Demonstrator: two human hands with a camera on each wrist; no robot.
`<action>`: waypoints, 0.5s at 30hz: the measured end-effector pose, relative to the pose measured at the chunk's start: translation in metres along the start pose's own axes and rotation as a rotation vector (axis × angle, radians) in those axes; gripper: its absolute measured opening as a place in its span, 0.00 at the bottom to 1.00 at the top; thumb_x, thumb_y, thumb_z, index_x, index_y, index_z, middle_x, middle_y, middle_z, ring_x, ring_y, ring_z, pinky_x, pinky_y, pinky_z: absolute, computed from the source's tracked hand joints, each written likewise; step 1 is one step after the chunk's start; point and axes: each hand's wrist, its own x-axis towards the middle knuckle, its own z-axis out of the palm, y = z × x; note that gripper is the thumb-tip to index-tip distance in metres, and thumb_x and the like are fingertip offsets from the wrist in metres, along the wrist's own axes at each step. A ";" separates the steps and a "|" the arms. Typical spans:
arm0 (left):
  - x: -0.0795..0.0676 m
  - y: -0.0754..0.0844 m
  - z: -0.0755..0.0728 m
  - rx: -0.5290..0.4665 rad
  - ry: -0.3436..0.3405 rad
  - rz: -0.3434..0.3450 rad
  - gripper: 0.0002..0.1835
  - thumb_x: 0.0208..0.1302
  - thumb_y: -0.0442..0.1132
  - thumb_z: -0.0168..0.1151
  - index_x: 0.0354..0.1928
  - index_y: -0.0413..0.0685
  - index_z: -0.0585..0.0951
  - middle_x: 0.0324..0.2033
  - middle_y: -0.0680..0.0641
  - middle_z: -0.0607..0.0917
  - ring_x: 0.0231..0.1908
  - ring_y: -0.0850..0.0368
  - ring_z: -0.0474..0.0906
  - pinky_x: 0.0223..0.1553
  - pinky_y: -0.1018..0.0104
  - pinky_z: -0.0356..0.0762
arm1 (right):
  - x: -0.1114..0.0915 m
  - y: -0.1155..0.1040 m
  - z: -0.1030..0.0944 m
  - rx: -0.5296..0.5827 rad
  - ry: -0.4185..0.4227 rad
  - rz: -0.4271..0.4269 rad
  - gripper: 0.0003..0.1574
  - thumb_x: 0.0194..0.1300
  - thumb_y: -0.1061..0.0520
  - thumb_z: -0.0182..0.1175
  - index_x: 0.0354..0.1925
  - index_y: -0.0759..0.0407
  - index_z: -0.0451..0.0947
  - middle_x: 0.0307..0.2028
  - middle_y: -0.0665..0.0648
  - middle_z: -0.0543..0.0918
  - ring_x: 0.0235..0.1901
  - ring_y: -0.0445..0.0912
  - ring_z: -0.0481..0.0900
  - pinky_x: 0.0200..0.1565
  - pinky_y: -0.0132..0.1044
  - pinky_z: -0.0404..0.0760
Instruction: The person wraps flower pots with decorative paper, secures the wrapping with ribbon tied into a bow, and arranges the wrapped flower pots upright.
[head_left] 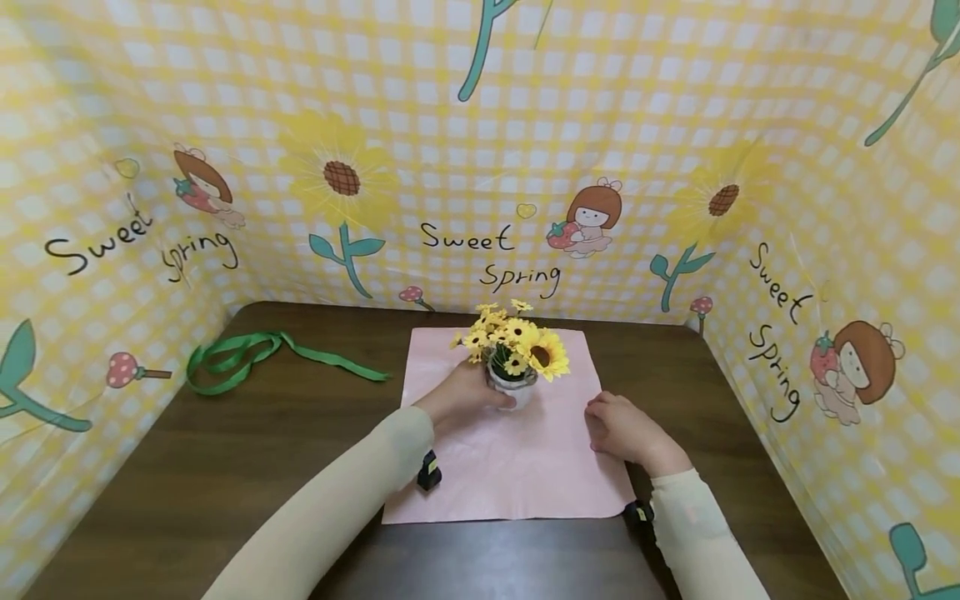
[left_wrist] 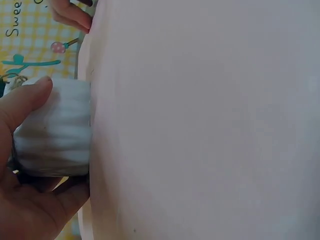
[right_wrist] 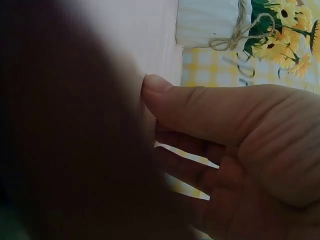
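A white flowerpot (head_left: 516, 393) with yellow artificial flowers (head_left: 542, 353) stands upright on a square sheet of pink paper (head_left: 517, 479). My left hand (head_left: 463, 395) grips the pot from its left side; the left wrist view has the thumb (left_wrist: 37, 92) across the white wall and the other fingers curled round the far side. Twine (right_wrist: 239, 35) is tied round the pot's rim. At the paper's right edge, my right hand (head_left: 628, 432) pinches the sheet, thumb (right_wrist: 165, 95) on top. Its fingertips are partly hidden by a dark blur in the right wrist view.
A loosely looped green ribbon (head_left: 247, 350) lies on the dark wooden table (head_left: 187, 467), left of the paper. Yellow checked cloth (head_left: 465, 183) with printed flowers and lettering surrounds the table at the back and both sides. A dark wrist device (head_left: 429, 472) hangs by each sleeve.
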 end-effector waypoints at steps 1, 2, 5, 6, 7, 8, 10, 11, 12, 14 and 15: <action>-0.004 -0.001 -0.002 0.014 -0.004 -0.005 0.60 0.44 0.50 0.85 0.78 0.58 0.61 0.71 0.49 0.74 0.71 0.52 0.68 0.76 0.53 0.56 | -0.002 -0.005 0.000 -0.005 0.001 -0.006 0.29 0.57 0.57 0.76 0.55 0.67 0.82 0.57 0.65 0.80 0.58 0.61 0.77 0.62 0.55 0.76; -0.009 -0.003 -0.005 0.026 -0.008 -0.013 0.60 0.43 0.51 0.85 0.79 0.57 0.60 0.71 0.49 0.74 0.71 0.52 0.68 0.76 0.53 0.56 | -0.003 -0.009 0.000 -0.010 0.003 -0.014 0.28 0.56 0.58 0.77 0.54 0.67 0.82 0.56 0.64 0.80 0.57 0.61 0.77 0.61 0.54 0.77; -0.021 -0.007 -0.012 0.072 -0.015 -0.041 0.59 0.43 0.54 0.84 0.77 0.54 0.62 0.68 0.47 0.77 0.69 0.51 0.71 0.74 0.52 0.59 | -0.005 -0.022 0.000 -0.040 0.013 -0.041 0.26 0.55 0.58 0.77 0.51 0.65 0.83 0.52 0.63 0.81 0.53 0.60 0.79 0.59 0.53 0.79; -0.024 -0.008 -0.013 0.081 -0.016 -0.043 0.59 0.43 0.55 0.84 0.77 0.54 0.63 0.68 0.47 0.77 0.68 0.50 0.71 0.74 0.52 0.60 | -0.005 -0.026 0.000 -0.045 0.009 -0.044 0.25 0.54 0.58 0.77 0.50 0.65 0.83 0.51 0.62 0.81 0.52 0.59 0.79 0.58 0.53 0.80; -0.026 -0.010 -0.014 0.089 -0.015 -0.041 0.59 0.43 0.56 0.84 0.77 0.53 0.63 0.67 0.47 0.78 0.68 0.50 0.72 0.74 0.52 0.61 | -0.005 -0.029 0.000 -0.048 -0.001 -0.048 0.25 0.54 0.57 0.77 0.49 0.65 0.83 0.51 0.62 0.81 0.51 0.59 0.79 0.57 0.53 0.80; -0.028 -0.011 -0.015 0.092 -0.013 -0.040 0.59 0.43 0.56 0.84 0.77 0.53 0.63 0.67 0.47 0.78 0.68 0.50 0.72 0.74 0.52 0.61 | -0.004 -0.031 -0.001 -0.049 -0.017 -0.050 0.26 0.53 0.56 0.78 0.49 0.64 0.83 0.50 0.61 0.80 0.51 0.58 0.79 0.57 0.53 0.80; -0.032 -0.013 -0.017 0.078 -0.012 -0.034 0.59 0.43 0.56 0.84 0.77 0.53 0.63 0.68 0.47 0.77 0.68 0.51 0.71 0.74 0.52 0.60 | -0.002 -0.035 -0.005 -0.021 -0.066 -0.038 0.28 0.53 0.54 0.78 0.51 0.63 0.83 0.51 0.60 0.80 0.51 0.57 0.79 0.58 0.53 0.80; -0.033 -0.014 -0.018 0.067 -0.012 -0.034 0.60 0.43 0.56 0.84 0.77 0.54 0.62 0.68 0.47 0.76 0.68 0.51 0.71 0.74 0.53 0.59 | -0.001 -0.036 -0.008 0.005 -0.096 -0.027 0.30 0.52 0.53 0.77 0.52 0.63 0.83 0.52 0.60 0.80 0.52 0.57 0.79 0.59 0.53 0.79; -0.035 -0.015 -0.018 0.052 -0.014 -0.033 0.60 0.43 0.56 0.85 0.78 0.55 0.62 0.69 0.48 0.75 0.69 0.51 0.70 0.75 0.53 0.58 | 0.000 -0.037 -0.011 0.042 -0.129 -0.011 0.32 0.52 0.52 0.78 0.54 0.64 0.82 0.54 0.60 0.79 0.53 0.57 0.79 0.60 0.53 0.78; -0.037 -0.017 -0.020 0.033 -0.015 -0.044 0.61 0.42 0.56 0.85 0.78 0.55 0.61 0.70 0.48 0.74 0.70 0.51 0.69 0.75 0.52 0.57 | 0.001 -0.040 -0.019 0.112 -0.188 0.020 0.36 0.53 0.51 0.77 0.57 0.65 0.81 0.56 0.61 0.79 0.56 0.57 0.78 0.63 0.54 0.76; -0.039 -0.017 -0.020 0.025 -0.016 -0.049 0.61 0.42 0.55 0.85 0.78 0.55 0.61 0.70 0.48 0.74 0.70 0.51 0.69 0.76 0.52 0.57 | 0.001 -0.041 -0.023 0.145 -0.214 0.032 0.37 0.54 0.51 0.77 0.59 0.66 0.80 0.58 0.62 0.79 0.58 0.58 0.78 0.63 0.55 0.75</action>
